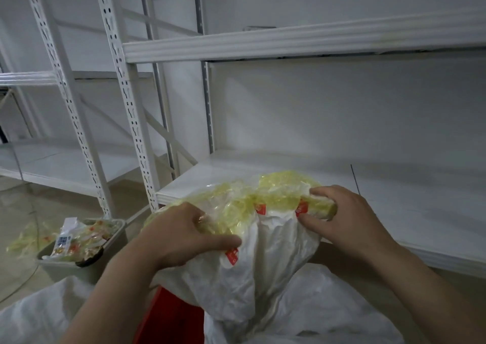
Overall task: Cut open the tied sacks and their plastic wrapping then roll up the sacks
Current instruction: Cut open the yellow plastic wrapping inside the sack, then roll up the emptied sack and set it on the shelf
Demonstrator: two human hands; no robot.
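Note:
A crumpled bundle of white sack (pixel 252 270) with small red marks is held up at the front edge of the lower shelf. Yellowish clear plastic wrapping (pixel 252 193) covers its top. My left hand (pixel 181 235) grips the wrapping and sack on the left side, thumb across the front. At the right end, my right hand (pixel 342 214) grips the bundle with fingers curled over it. More white sack cloth (pixel 310 314) lies below, near my arms. No cutting tool is in view.
White metal shelving (pixel 289 43) stands ahead; its lower shelf (pixel 394 201) lies just behind the bundle. A grey bin (pixel 113 243) stuffed with plastic wrapping sits on the floor at left. Something red (pixel 171 317) shows between the sacks below.

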